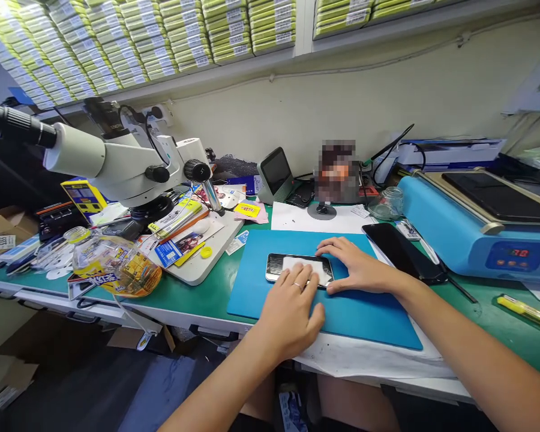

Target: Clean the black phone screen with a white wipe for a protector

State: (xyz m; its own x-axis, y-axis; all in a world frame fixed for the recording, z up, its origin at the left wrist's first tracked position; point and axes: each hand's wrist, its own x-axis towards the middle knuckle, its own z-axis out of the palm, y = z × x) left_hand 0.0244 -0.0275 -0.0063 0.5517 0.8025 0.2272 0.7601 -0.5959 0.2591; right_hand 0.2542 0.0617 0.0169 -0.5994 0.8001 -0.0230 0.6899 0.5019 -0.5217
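Observation:
A smartphone (276, 264) with a dark screen and silver edge lies on a blue work mat (252, 294). Spread over much of its screen is a white wipe (323, 271), perhaps cloth or paper. My left hand (292, 312), with a ring on one finger, presses its fingertips down on the wipe. At the phone's right end, my right hand (355, 267) steadies it, thumb at the near corner and fingers curled at the far corner. The fingers of my left hand hide part of the wipe and the phone's near edge.
A microscope (130, 162) and a tipped plastic jar (117, 264) stand left. On the right are another phone (400, 252), a blue heating machine (450, 228) and a yellow-handled tool (526, 312). A small screen device (275, 174) sits behind the mat.

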